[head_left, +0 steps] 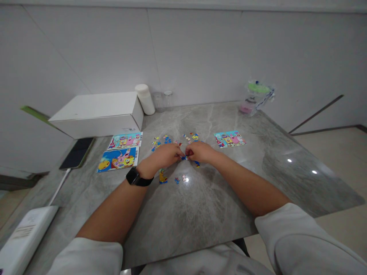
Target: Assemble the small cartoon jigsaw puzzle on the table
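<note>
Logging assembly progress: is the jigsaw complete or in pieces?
In pieces: separate jigsaw pieces lie scattered on the marbled tabletop beyond the left hand and right hand.

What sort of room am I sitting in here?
Possibly a dining area at home, though I can't be sure: there's a marble-patterned table by a pale wall, with clear glasses and a phone on it.

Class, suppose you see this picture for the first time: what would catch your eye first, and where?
Probably the left hand and right hand, nearly touching near the centre at a small blue puzzle piece, with loose pieces around them. Next, bright cartoon cards: two on the left, one on the right. The white box stands out at the back left.
</note>
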### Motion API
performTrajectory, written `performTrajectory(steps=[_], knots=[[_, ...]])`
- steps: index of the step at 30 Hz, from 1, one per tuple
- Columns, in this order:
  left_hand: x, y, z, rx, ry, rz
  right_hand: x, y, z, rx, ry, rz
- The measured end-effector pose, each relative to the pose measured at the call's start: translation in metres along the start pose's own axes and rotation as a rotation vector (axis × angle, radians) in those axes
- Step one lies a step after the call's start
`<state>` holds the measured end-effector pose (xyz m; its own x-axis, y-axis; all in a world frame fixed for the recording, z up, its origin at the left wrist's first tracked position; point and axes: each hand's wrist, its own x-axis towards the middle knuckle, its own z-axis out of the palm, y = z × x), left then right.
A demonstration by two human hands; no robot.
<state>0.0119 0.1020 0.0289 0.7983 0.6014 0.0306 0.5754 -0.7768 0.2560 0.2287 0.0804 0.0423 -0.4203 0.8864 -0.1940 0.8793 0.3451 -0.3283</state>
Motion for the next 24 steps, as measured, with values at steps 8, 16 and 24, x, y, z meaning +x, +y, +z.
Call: performTrajectory(steps=[8,16,24], knots=[[-0.01,-0.016,-0.035,0.012,0.236,-0.24,0.006,0.052,-0.03,-0.029,0.225,0.129],[-0.014,-0.02,-0.045,0.021,0.405,-0.358,0.015,0.085,-0.021,-0.161,0.291,0.242],[-0.011,-0.013,-0.041,0.032,0.377,-0.343,0.026,0.09,-0.007,-0.219,0.243,0.238]])
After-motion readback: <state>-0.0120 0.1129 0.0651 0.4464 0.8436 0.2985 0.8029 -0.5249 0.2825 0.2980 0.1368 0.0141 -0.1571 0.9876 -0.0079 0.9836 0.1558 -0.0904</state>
